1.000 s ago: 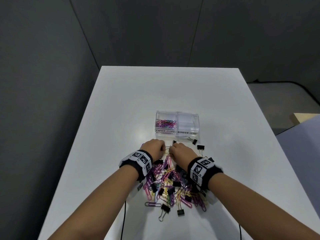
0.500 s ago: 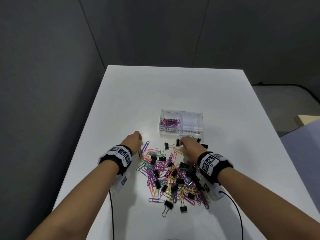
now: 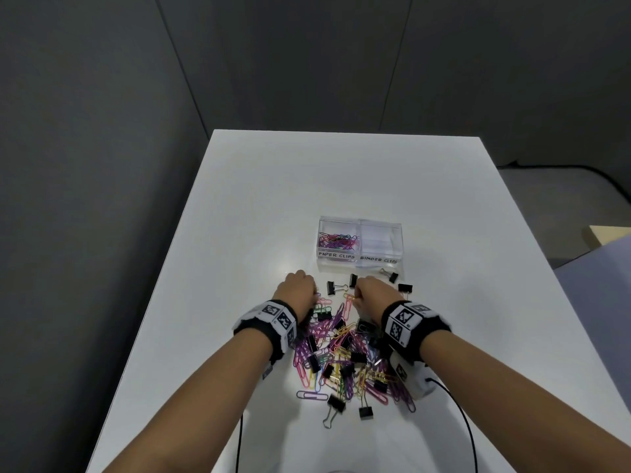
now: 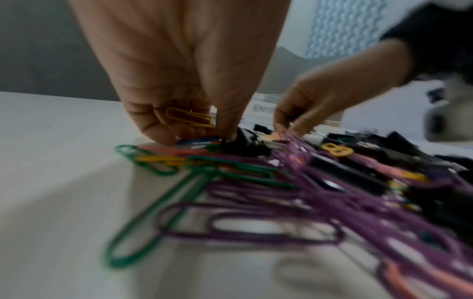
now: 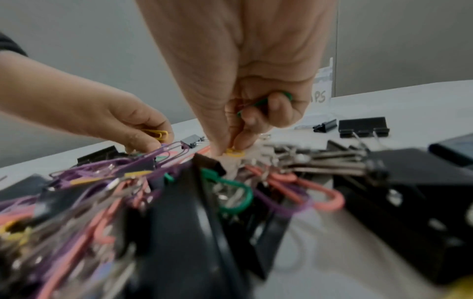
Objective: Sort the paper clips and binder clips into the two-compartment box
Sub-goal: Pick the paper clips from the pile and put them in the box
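Left hand (image 3: 296, 289): at the 10 o'clock edge of the heap, fingers curled; its grip holds a yellow paper clip (image 4: 190, 119) against the palm while fingertips (image 4: 163, 137) touch clips on the bench (image 3: 259, 199).
Right hand (image 3: 374, 295): at the heap's 1 o'clock edge; its grip keeps a green paper clip (image 5: 263, 103) tucked under curled fingers, thumb and forefinger pinching a yellow clip (image 5: 234, 151) on the heap.
Heap of clips (image 3: 345, 353): mixed coloured paper clips and black binder clips, between and under both wrists.
Box (image 3: 361, 245): clear, at 12 o'clock from the heap; the 9 o'clock compartment, labelled PAPER CLIPS, holds coloured paper clips (image 3: 338, 241).
Loose binder clips (image 3: 405, 287): several lie between box and hands; one (image 3: 392, 276) is just beside the box's front wall.
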A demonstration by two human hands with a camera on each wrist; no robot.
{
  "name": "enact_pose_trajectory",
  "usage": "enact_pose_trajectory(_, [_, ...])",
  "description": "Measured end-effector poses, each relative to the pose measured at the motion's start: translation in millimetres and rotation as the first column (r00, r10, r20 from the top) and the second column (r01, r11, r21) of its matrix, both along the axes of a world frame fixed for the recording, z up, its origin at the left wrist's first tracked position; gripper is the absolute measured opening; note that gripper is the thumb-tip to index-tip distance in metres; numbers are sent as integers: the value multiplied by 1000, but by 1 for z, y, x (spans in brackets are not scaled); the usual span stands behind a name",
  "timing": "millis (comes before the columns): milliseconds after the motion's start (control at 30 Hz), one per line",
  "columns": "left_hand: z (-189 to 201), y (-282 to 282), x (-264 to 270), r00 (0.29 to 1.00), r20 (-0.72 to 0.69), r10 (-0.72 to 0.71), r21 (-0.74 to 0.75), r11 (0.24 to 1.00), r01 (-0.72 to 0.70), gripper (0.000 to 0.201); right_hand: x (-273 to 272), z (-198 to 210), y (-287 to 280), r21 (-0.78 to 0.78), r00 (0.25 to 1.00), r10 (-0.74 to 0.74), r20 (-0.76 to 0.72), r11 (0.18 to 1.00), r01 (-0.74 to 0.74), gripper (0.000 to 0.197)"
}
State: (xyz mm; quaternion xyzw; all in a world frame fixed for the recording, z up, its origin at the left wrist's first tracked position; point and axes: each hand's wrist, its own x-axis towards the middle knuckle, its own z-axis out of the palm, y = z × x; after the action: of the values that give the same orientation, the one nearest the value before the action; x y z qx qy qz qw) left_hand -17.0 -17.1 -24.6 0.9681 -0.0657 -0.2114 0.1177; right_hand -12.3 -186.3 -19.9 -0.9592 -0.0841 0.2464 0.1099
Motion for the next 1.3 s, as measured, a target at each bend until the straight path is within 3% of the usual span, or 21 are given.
enact_pose_trajectory(100, [-1,-11,-4,996,24,-87,58,995,85,35,4,0,0,1,999,5,-40,1000,-5,13])
enact_pose_trajectory(300, [3,-10,0,991,-44,-126,-10,992,126,28,-2,9,-9,12,1000,-16,-10,1000,16,9])
enact_pose_trajectory(533, [14,18,4,996,-86,-28,-94,995,20,26,5,15,-19,172,978,-150,-145,970,174,9])
enact_pose_trajectory(700, [20,43,3,993,-98,68,-112,991,-79,29,1,15,-1,83,991,-78,-110,993,87,20])
enact_pose_trajectory(800, [24,57,-1,983,-148,111,-47,992,-119,35,-4,15,7,52,996,-41,-76,998,45,24])
enact_pose_trajectory(900, [24,69,-10,979,-203,16,-2,1000,-17,38,-9,20,9,65,998,57,-17,996,-56,24])
enact_pose_trajectory(1067, [17,70,-17,972,-185,-145,-22,989,144,47,-13,21,5,-19,954,294,-57,955,-295,24])
enact_pose_trajectory(1200, [9,55,-14,982,-85,-167,-1,986,167,28,-14,20,2,-44,954,297,-50,953,-299,19])
enact_pose_trajectory(1300, [4,44,-13,963,36,-266,78,962,262,27,-11,27,-3,4,962,270,-26,963,-270,16])
